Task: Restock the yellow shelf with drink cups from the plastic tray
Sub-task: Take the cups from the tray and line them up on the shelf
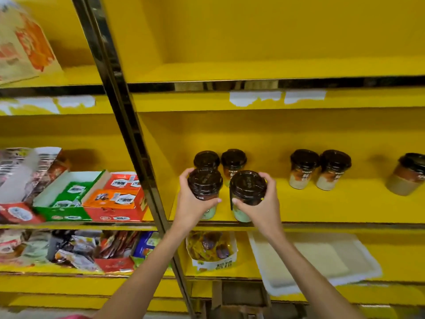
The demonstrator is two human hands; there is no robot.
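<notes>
Both hands are at the front edge of the middle level of the yellow shelf (322, 203), each wrapped around one drink cup. The left hand (190, 203) holds the left cup (204, 184) by its side, thumb across the front; the right hand (264, 203) clasps the right cup (248, 188) the same way. The two held cups stand side by side, close but apart, their bases at the shelf's lip.

Just behind them stand two more cups (219, 160), nearly touching the held ones. Further right a pair of cups (319, 168) stands together, and one lone cup (408, 173) sits at the frame's edge. All have dark brown, glossy domed lids and clear walls showing a brown layer over a pale green or cream one; the label print is too blurred to read.

A dark, mirror-like metal upright (128, 134) runs diagonally just left of the left forearm, dividing the bays. Beyond it lie open cardboard snack boxes (99, 199) in red, green and orange, with foil packets below. Under the hands sits a small box of wrapped sweets (211, 249), and to its right the white plastic tray (317, 256), shallow and rectangular, lies on the lower level. Torn white label strips (276, 96) cling to the shelf edge above
</notes>
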